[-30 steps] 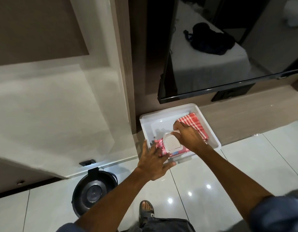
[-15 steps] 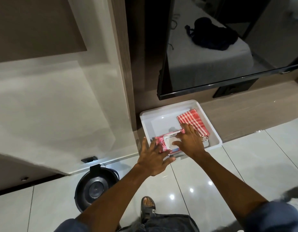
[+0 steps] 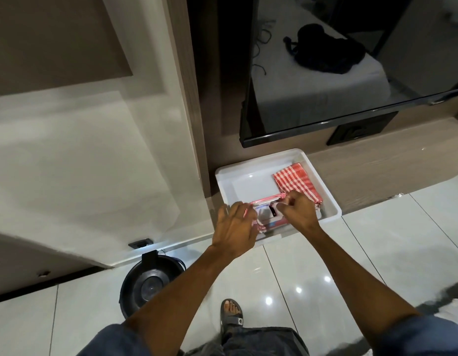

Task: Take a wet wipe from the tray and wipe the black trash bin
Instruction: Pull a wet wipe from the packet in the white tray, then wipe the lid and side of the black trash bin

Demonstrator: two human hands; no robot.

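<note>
A white tray (image 3: 249, 173) sits on the floor against the wall under the TV. In its near half lies a pink wet wipe pack (image 3: 272, 220), its white lid area facing up. My left hand (image 3: 235, 227) grips the pack's left end. My right hand (image 3: 298, 213) is curled, with thumb and fingers pinched at the pack's top right edge; I cannot tell if a wipe is between them. The round black trash bin (image 3: 148, 286) stands on the floor at the lower left, apart from both hands.
A folded red-and-white checked cloth (image 3: 296, 183) lies in the tray's right half. A black TV (image 3: 351, 73) hangs above the tray. A white wall panel is on the left, glossy floor tiles (image 3: 364, 253) below, and my sandalled foot (image 3: 231, 314) near the bottom.
My right hand went from lying flat on the pack's lid to a curled pinch at its top edge. My left hand slid onto the pack's left end.
</note>
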